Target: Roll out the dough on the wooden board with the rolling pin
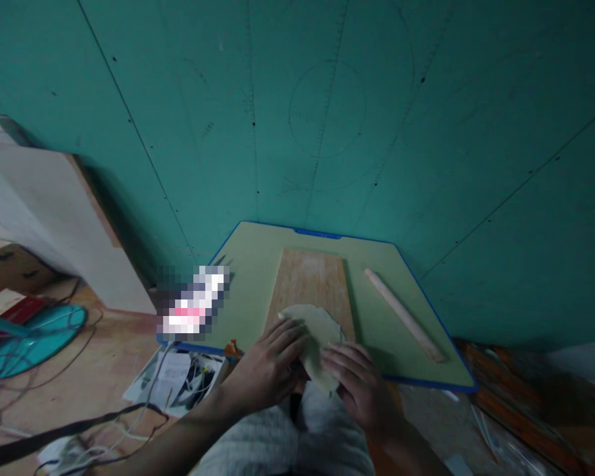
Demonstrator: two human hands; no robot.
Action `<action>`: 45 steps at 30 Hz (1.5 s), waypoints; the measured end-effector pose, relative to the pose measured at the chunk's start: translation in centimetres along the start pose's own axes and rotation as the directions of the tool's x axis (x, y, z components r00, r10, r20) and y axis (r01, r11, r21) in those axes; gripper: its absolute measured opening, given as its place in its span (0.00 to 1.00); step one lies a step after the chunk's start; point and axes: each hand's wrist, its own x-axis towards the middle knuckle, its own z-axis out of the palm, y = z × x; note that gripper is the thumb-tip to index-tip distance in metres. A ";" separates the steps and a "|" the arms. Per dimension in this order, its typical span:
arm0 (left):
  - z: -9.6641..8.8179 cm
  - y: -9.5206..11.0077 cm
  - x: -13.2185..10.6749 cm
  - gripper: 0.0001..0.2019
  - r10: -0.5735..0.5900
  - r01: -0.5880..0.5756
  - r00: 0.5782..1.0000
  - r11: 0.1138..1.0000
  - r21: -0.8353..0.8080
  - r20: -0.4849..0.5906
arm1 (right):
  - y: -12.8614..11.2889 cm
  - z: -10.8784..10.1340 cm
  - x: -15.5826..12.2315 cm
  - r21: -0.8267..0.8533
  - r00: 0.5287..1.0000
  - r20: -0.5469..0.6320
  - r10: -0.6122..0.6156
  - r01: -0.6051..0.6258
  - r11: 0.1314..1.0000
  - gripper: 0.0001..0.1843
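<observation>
A thin, pale sheet of dough (317,334) lies partly on a wooden cutting board (313,271), and its near part hangs past the board's front edge. My left hand (275,360) grips the sheet's left side, fingers curled over its top. On the opposite side my right hand (354,377) has its fingers bent over the dough's right edge. Both thumbs are hidden underneath. To the right of the board rests a wooden rolling pin (404,316), touched by neither hand.
The board stands on a blue-edged, light green table (250,264) against a green wall (302,119). A pixelated item (193,307) is at the table's left. Below it sits a white box of cables (178,377). Cords (123,416) trail over the floor; orange-brown pieces (515,396) lie right.
</observation>
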 end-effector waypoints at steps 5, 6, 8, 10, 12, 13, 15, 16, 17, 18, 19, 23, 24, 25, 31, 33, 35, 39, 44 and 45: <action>0.0 0.0 -0.3 0.26 -0.096 0.097 0.995 0.987 -0.125 0.013 | -0.2 -1.2 3.6 0.114 0.991 -0.101 0.088 -0.077 0.990 0.10; -0.1 0.1 -0.3 0.23 -0.136 0.135 0.991 0.980 -0.149 0.003 | 0.0 -1.3 4.5 0.109 0.989 -0.109 0.099 -0.087 0.990 0.10; -0.2 0.2 -0.2 0.15 -0.221 0.212 0.975 0.962 -0.175 -0.035 | 0.5 -1.3 6.3 0.089 0.991 -0.077 0.113 -0.106 0.990 0.12; -0.4 0.3 -0.3 0.13 -0.295 0.278 0.952 0.946 -0.166 -0.086 | 1.0 -0.9 7.9 0.077 0.990 0.002 0.139 -0.138 0.987 0.14; -0.4 0.3 -0.4 0.15 -0.344 0.328 0.930 0.935 -0.135 -0.129 | 1.6 -0.4 9.4 0.068 0.980 0.096 0.175 -0.182 0.981 0.15; -0.5 0.2 -0.6 0.14 -0.364 0.350 0.919 0.930 -0.114 -0.153 | 1.8 0.0 9.9 0.059 0.970 0.145 0.194 -0.205 0.977 0.15; -0.4 0.2 -0.8 0.10 -0.379 0.379 0.889 0.924 -0.053 -0.256 | 2.4 0.7 10.9 0.027 0.944 0.237 0.229 -0.242 0.970 0.16; -0.4 0.2 -1.0 0.09 -0.363 0.379 0.875 0.925 -0.012 -0.322 | 2.6 1.1 11.3 0.006 0.930 0.269 0.249 -0.260 0.966 0.16; -0.3 0.2 -1.0 0.09 -0.326 0.364 0.870 0.931 0.036 -0.371 | 2.9 1.5 11.6 -0.017 0.918 0.293 0.268 -0.275 0.961 0.16; -0.3 0.4 -1.1 0.11 -0.273 0.329 0.880 0.940 0.086 -0.389 | 3.1 1.8 11.8 -0.039 0.908 0.311 0.282 -0.285 0.958 0.16; -0.2 0.5 -1.1 0.13 -0.216 0.280 0.905 0.951 0.129 -0.367 | 3.3 2.0 11.9 -0.060 0.902 0.319 0.292 -0.289 0.956 0.15; 0.4 0.9 -1.3 0.18 -0.108 0.136 0.979 0.978 0.157 -0.175 | 3.3 2.0 11.1 -0.069 0.947 0.196 0.255 -0.246 0.967 0.13; 0.6 0.8 -1.5 0.18 -0.106 0.131 0.979 0.980 0.146 -0.172 | 3.1 1.7 10.5 -0.062 0.961 0.141 0.238 -0.231 0.971 0.13; 0.7 0.7 -1.6 0.17 -0.105 0.130 0.978 0.982 0.135 -0.178 | 2.9 1.4 9.8 -0.057 0.971 0.094 0.217 -0.213 0.975 0.14; 0.6 -0.5 -1.9 0.17 -0.123 0.133 0.987 0.987 0.094 -0.100 | 1.9 0.5 4.8 -0.058 0.977 0.169 0.132 -0.123 0.991 0.25; 0.2 -0.8 -1.6 0.19 -0.127 0.132 0.990 0.986 0.106 -0.057 | 2.0 0.6 4.1 -0.049 0.961 0.237 0.142 -0.135 0.990 0.28; -0.1 -1.1 -1.2 0.20 -0.121 0.122 0.992 0.985 0.118 -0.020 | 2.1 0.8 4.0 -0.044 0.947 0.275 0.168 -0.162 0.986 0.31; -0.5 -1.9 -0.8 0.19 -0.088 0.086 0.996 0.990 0.113 0.013 | 2.4 1.0 4.3 -0.002 0.937 0.283 0.204 -0.212 0.977 0.28; -1.0 -2.8 0.1 0.12 -0.143 0.142 0.990 0.990 -0.008 -0.023 | 2.8 0.9 5.2 0.152 0.926 0.201 0.319 -0.351 0.924 0.15; -1.1 -2.8 0.6 0.12 -0.218 0.217 0.976 0.975 -0.050 -0.023 | 2.8 0.9 5.6 0.193 0.899 0.194 0.392 -0.427 0.883 0.14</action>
